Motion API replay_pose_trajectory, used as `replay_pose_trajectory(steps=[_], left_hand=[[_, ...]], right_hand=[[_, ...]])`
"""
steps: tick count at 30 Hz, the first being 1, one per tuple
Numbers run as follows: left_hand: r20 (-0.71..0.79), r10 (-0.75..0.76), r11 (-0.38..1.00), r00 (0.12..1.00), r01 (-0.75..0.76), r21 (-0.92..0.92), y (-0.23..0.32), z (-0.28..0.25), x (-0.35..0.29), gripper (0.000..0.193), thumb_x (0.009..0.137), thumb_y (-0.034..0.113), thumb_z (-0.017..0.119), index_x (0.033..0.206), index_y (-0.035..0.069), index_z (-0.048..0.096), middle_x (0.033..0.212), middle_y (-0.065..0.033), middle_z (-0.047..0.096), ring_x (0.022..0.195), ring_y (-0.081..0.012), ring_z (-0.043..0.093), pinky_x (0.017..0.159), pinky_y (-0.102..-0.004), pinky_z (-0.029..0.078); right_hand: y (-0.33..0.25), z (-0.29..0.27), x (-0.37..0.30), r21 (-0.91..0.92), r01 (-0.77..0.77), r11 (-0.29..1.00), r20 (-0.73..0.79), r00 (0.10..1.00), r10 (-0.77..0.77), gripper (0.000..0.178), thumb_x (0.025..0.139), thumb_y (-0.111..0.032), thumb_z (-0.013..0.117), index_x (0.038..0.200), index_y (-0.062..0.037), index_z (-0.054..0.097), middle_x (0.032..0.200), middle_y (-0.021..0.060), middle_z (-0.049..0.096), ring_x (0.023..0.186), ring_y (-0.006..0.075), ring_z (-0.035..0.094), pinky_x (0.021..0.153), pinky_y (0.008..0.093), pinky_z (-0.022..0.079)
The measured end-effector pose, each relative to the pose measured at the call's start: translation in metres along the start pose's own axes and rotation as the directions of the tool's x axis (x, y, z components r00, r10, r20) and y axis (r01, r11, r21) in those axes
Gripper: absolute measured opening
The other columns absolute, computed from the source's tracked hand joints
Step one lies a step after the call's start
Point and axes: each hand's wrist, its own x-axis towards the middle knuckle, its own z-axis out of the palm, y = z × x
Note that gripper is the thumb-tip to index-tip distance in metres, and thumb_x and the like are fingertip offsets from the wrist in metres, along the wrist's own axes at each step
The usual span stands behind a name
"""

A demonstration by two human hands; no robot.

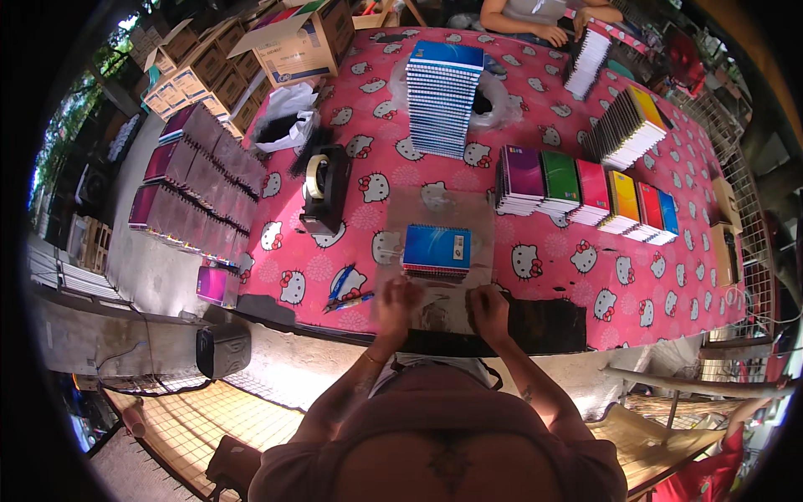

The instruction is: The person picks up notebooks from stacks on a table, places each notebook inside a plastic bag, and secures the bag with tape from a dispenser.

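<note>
In front of me lies a small stack of spiral notebooks (437,248), a blue cover with a pale label on top. It rests on a sheet of clear plastic (435,205), whose near part spreads toward the table's front edge. My left hand (398,308) is over the plastic's near left side, just below the stack, its fingers smeared by motion. At the near right edge of the plastic is my right hand (488,311), fingers curled closed, seemingly on that edge. Neither hand touches the notebooks.
A black tape dispenser (326,188) and blue scissors (340,283) are to my left. Ahead rises a tall notebook stack (442,100). Coloured notebook piles (559,180) stand right; wrapped stacks (196,180) and cartons (301,46) stand left. Another person's hand (552,35) is across the table.
</note>
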Motion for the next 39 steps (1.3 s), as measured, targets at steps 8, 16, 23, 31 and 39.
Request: replay_pose_trajectory(steps=[8,16,23,31,39], left_hand=[[0.418,0.553,-0.075,0.721,-0.456,0.887,0.063,-0.111,-0.003,0.027,0.088,0.007,0.064,0.115,0.01,0.065,0.1,-0.0142,0.059,0.096,-0.036,0.056,0.084,-0.048,0.043],[0.471,0.611,-0.146,0.636,-0.494,0.857,0.072,-0.109,0.0,0.024,0.089,0.013,0.068,0.113,0.012,0.068,0.099,-0.0082,0.062,0.089,-0.0302,0.058,0.074,-0.0443,0.044],[0.61,0.644,-0.18,0.461,-0.684,0.707,0.085,-0.074,-0.036,0.03,0.083,0.008,0.071,0.113,0.007,0.069,0.101,-0.0092,0.058,0.091,-0.0282,0.055,0.076,-0.0425,0.043],[0.68,0.563,-0.158,0.469,-0.747,0.646,0.062,-0.083,-0.062,0.036,0.078,0.006,0.073,0.113,0.008,0.07,0.103,-0.0067,0.059,0.094,-0.026,0.057,0.079,-0.0414,0.044],[0.873,0.299,-0.141,0.385,-0.887,0.439,0.064,-0.045,-0.06,0.035,0.074,0.005,0.074,0.108,0.013,0.072,0.107,-0.0016,0.063,0.097,-0.0208,0.06,0.079,-0.0355,0.045]], right_hand=[[-0.013,-0.015,0.012,-0.059,0.292,0.955,0.517,0.827,-0.221,0.023,0.081,-0.013,0.074,0.104,-0.0099,0.069,0.092,0.0111,0.067,0.096,0.0321,0.065,0.076,0.0429,0.054],[-0.024,-0.011,0.021,-0.141,0.2,0.97,0.557,0.826,-0.089,0.019,0.086,-0.02,0.069,0.103,-0.0117,0.072,0.093,0.0105,0.071,0.09,0.0321,0.068,0.077,0.0422,0.054],[-0.026,-0.014,0.024,-0.179,0.093,0.979,0.494,0.869,0.007,0.022,0.083,-0.017,0.071,0.103,-0.009,0.07,0.092,0.0105,0.07,0.085,0.0305,0.068,0.074,0.0396,0.054],[-0.043,-0.014,0.036,-0.154,0.117,0.981,0.486,0.874,-0.028,0.018,0.088,-0.016,0.064,0.104,-0.0081,0.068,0.094,0.0143,0.07,0.086,0.0351,0.068,0.072,0.044,0.054],[-0.059,-0.013,0.043,-0.228,0.099,0.969,0.486,0.874,0.025,0.01,0.091,-0.014,0.061,0.097,-0.0075,0.064,0.093,0.0137,0.069,0.084,0.0356,0.068,0.072,0.0456,0.053]])
